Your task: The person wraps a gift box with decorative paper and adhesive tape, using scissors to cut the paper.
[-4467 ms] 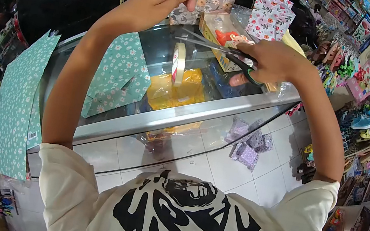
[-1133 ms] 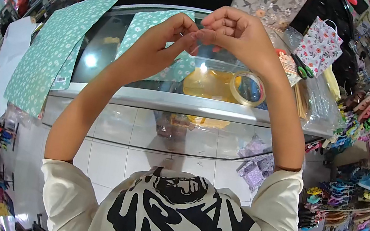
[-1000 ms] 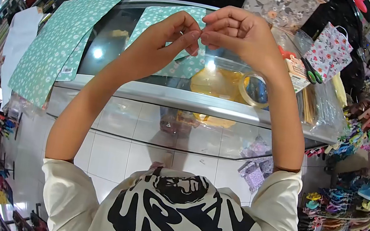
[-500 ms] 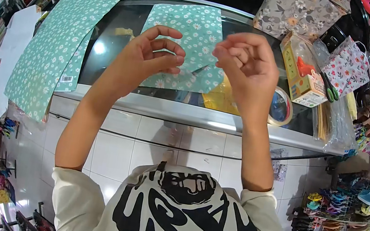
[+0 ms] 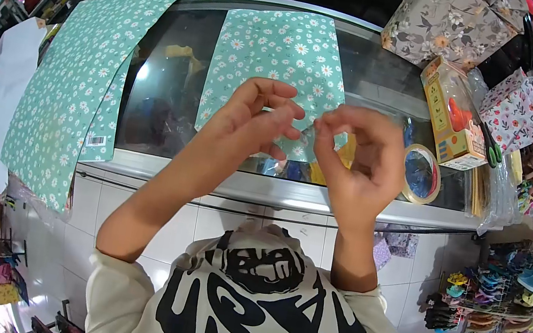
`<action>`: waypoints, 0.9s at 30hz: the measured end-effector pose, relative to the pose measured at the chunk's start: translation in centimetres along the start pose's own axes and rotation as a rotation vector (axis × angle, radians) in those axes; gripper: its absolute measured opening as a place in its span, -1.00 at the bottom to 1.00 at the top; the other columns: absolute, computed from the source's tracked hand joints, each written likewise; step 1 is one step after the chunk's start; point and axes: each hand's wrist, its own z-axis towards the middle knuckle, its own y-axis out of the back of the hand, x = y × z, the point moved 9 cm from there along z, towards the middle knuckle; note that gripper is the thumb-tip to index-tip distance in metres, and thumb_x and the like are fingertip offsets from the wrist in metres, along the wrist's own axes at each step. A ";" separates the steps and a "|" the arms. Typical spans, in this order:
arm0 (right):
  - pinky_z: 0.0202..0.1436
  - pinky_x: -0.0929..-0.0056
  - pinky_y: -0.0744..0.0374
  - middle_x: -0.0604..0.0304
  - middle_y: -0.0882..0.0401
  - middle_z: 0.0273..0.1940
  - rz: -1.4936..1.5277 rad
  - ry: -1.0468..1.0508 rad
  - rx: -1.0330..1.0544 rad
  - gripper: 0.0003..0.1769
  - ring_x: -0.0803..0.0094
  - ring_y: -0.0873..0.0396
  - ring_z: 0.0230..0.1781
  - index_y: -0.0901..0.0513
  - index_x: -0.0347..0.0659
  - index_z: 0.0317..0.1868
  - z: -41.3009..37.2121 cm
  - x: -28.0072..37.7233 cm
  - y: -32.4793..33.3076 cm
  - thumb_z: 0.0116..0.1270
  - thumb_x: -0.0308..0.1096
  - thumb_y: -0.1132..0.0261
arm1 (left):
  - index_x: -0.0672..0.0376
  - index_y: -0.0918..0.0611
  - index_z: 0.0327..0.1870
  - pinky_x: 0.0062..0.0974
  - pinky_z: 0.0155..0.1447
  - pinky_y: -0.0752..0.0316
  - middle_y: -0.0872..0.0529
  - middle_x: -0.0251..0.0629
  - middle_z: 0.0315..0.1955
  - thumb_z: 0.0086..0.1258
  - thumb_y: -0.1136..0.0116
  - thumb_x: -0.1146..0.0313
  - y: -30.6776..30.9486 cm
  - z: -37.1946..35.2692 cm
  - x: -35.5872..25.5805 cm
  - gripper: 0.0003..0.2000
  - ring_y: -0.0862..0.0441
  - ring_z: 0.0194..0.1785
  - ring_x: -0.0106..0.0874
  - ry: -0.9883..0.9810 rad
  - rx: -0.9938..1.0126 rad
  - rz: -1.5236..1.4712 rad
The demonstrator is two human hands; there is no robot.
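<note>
My left hand (image 5: 256, 122) hovers over the near edge of a green daisy-print paper sheet (image 5: 278, 52), its fingers bent and apart, with nothing visible in them. Just to its right, my right hand (image 5: 369, 162) has thumb and forefinger pinched together. Whatever is in that pinch is too small or too clear to make out. The sheet lies flat on the glass counter (image 5: 166, 93). Behind my right hand, a yellow piece (image 5: 347, 153) is partly hidden. A roll of tape (image 5: 431, 194) lies to the right of that hand.
More daisy-print sheets (image 5: 77, 78) are stacked at the left, beside white paper (image 5: 10, 81). On the right are a yellow box (image 5: 454, 120), scissors (image 5: 493, 149), a floral gift bag (image 5: 514, 113) and a large floral-wrapped box (image 5: 438, 26). A metal edge (image 5: 263, 186) runs along the counter's front.
Both hands have come nearer to my body and closer to each other. The right thumb and forefinger now pinch more clearly. The view has shifted slightly.
</note>
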 end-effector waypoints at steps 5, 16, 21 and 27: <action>-0.26 0.40 -0.54 0.14 -0.64 -0.32 -0.139 0.159 0.101 -0.58 0.27 -0.58 -0.36 -0.60 -0.27 -0.09 0.8 2.5 -0.7 0.00 -0.71 -0.44 | 0.18 -0.27 0.26 -0.55 -0.05 -0.53 -0.48 -0.32 -0.11 0.17 -0.46 0.43 -1.1 -0.2 -0.9 -0.31 -0.53 -0.10 -0.54 -0.228 -0.098 0.073; -0.29 0.41 -0.55 0.15 -0.60 -0.32 -0.205 0.114 0.152 -0.52 0.25 -0.56 -0.35 -0.60 -0.20 -0.03 0.2 0.9 -1.4 -0.01 -0.71 -0.41 | 0.14 -0.37 0.11 -0.61 -0.12 -0.52 -0.54 -0.35 -0.20 0.19 -0.36 0.62 0.2 -1.8 -1.3 -0.49 -0.56 -0.12 -0.57 -0.564 -0.457 0.351; -0.24 0.54 -0.53 0.15 -0.61 -0.29 -0.154 -0.007 0.160 -0.59 0.50 -0.57 -0.33 -0.55 -0.31 -0.07 0.4 0.1 -1.4 0.07 -0.76 -0.42 | 0.19 -0.36 0.06 -0.58 -0.07 -0.64 -0.54 -0.24 -0.14 0.23 -0.26 0.71 1.7 -2.5 -1.3 -0.56 -0.62 -0.08 -0.48 -0.493 -0.456 0.243; -0.18 0.56 -0.55 0.16 -0.59 -0.26 0.188 -0.367 0.049 -0.64 0.54 -0.58 -0.29 -0.55 -0.34 -0.10 -0.3 -3.1 -1.9 0.11 -0.78 -0.39 | 0.24 -0.38 0.01 -0.56 -0.01 -0.70 -0.54 -0.15 -0.07 0.21 -0.25 0.76 4.4 -2.2 -2.2 -0.59 -0.69 0.02 -0.30 -0.315 -0.356 0.206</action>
